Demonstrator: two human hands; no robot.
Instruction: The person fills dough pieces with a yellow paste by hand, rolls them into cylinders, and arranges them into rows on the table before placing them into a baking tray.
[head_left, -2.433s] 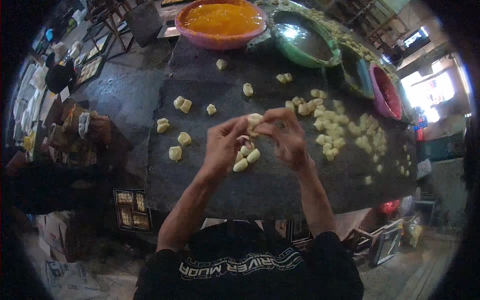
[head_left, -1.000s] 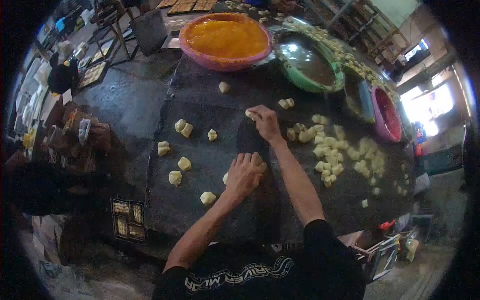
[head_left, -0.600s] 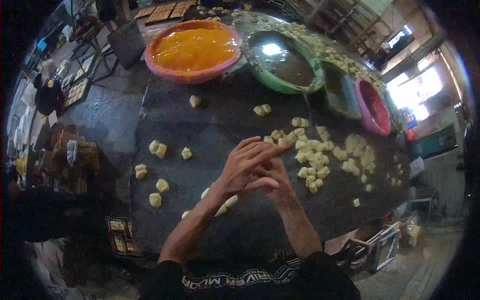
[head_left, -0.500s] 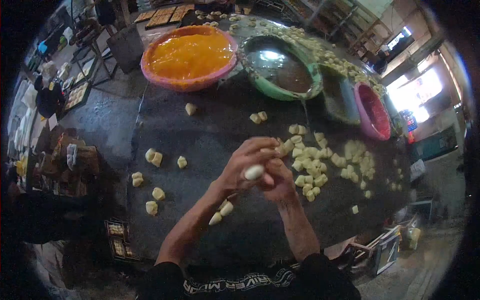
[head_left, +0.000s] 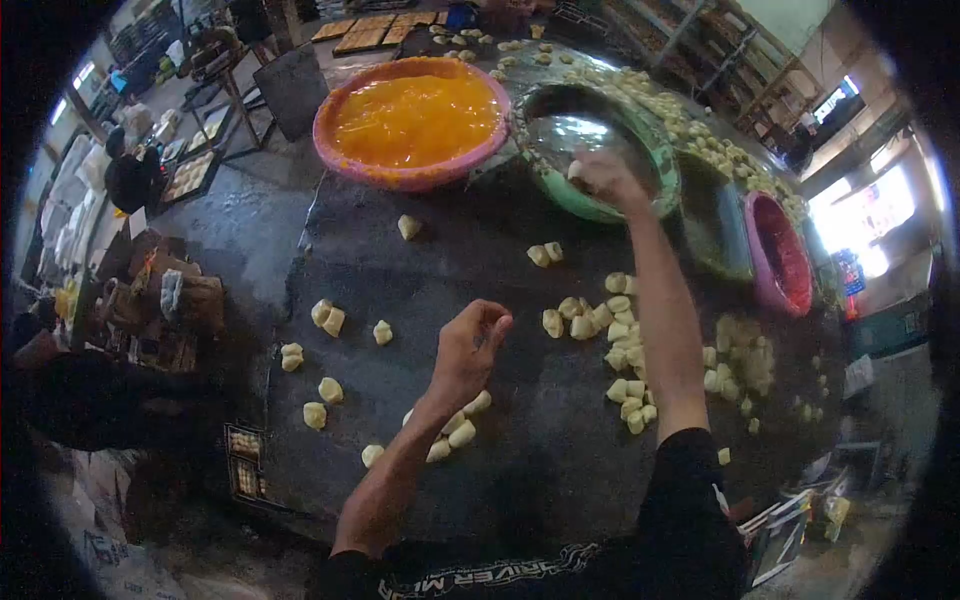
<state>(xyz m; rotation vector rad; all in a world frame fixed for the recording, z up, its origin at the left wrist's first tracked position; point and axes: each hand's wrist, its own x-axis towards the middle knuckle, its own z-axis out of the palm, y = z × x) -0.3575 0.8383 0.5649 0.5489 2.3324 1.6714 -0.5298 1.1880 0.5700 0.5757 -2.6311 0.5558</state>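
Note:
My right hand reaches over the green basin, which holds a dark, shiny liquid. It is blurred, but its fingertips close on a pale dough piece. My left hand hovers over the dark table with fingers curled toward the thumb; whatever may be inside is hidden. Beneath my left forearm lie several dough pieces, partly covered by it. A larger group of dough pieces sits between my hands, running on under my right forearm.
A pink basin of orange filling stands at the back left. Right of the green basin are a dull rectangular tub and a pink basin with red contents. Loose dough pieces dot the left side; many more cover the far table.
My hands were together around a pale dough piece and have parted. The right has swung forward over the green basin with a dough piece; the left has stayed back. The view has shifted slightly.

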